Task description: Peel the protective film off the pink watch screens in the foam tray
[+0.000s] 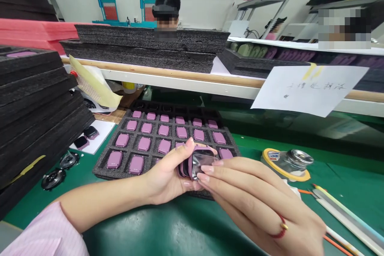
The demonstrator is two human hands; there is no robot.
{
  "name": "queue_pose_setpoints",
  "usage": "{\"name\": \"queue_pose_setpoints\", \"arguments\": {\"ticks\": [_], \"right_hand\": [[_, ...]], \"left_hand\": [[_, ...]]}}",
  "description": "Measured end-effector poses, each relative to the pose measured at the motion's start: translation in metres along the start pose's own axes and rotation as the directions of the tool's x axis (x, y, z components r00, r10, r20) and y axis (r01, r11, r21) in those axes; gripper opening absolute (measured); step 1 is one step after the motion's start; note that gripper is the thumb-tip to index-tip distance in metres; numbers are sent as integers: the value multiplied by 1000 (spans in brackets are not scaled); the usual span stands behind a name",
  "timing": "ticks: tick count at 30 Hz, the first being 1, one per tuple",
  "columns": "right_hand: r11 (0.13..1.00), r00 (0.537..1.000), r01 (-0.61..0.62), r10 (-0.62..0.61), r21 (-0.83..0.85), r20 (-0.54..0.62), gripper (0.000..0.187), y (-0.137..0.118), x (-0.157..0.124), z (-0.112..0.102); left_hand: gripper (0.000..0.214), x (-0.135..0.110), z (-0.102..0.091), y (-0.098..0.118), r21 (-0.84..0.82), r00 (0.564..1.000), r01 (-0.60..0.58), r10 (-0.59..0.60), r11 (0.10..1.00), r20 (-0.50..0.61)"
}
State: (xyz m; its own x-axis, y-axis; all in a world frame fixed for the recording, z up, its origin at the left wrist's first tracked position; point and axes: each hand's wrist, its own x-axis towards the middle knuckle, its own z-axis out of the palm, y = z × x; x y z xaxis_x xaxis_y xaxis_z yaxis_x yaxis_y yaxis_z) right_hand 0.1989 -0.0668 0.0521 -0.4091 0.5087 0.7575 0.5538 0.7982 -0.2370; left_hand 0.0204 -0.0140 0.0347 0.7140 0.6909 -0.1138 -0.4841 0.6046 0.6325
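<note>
My left hand (168, 178) is closed around purple smartwatch cases (191, 164), held upright above the foam tray; at least two appear stacked. The front one has a dark face with a clear film (199, 160) over it. My right hand (255, 192) has its fingertips closed on that film, its thumb hidden behind the other fingers. Below them lies the black foam tray (101, 165), with rows of purple watch cases (144, 144) in its pockets. My hands cover part of its front right.
Stacked black foam trays (30, 96) rise at the left. Loose watch parts (54, 178) lie before them. A glass jar (297, 160) with a metal top stands by a tape roll (268, 156). Long sticks (345, 216) lie right. A shelf (180, 80) crosses behind; people sit beyond.
</note>
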Motion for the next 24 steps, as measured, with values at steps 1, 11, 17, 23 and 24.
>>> {"name": "queue_pose_setpoints", "arguments": {"ticks": [1, 11, 17, 23, 24], "right_hand": [[997, 999, 37, -39, -65, -31, 50, 1, 3, 2], [979, 979, -201, 202, 43, -16, 47, 11, 10, 14], [962, 968, -237, 245, 134, -46, 47, 13, 12, 5], [986, 988, -154, 153, 66, 22, 50, 15, 13, 2], [990, 991, -135, 135, 35, 19, 49, 18, 14, 1]], "left_hand": [[48, 0, 1, 0, 19, 1000, -18, 18, 1000, -15], [56, 3, 1, -7, 183, 991, -61, 82, 981, -109], [43, 1, 6, 2, 163, 995, -31, 45, 986, -85], [41, 1, 4, 2, 170, 995, -46, 60, 984, -78], [41, 1, 4, 2, 178, 995, -46, 61, 983, -82]]}}
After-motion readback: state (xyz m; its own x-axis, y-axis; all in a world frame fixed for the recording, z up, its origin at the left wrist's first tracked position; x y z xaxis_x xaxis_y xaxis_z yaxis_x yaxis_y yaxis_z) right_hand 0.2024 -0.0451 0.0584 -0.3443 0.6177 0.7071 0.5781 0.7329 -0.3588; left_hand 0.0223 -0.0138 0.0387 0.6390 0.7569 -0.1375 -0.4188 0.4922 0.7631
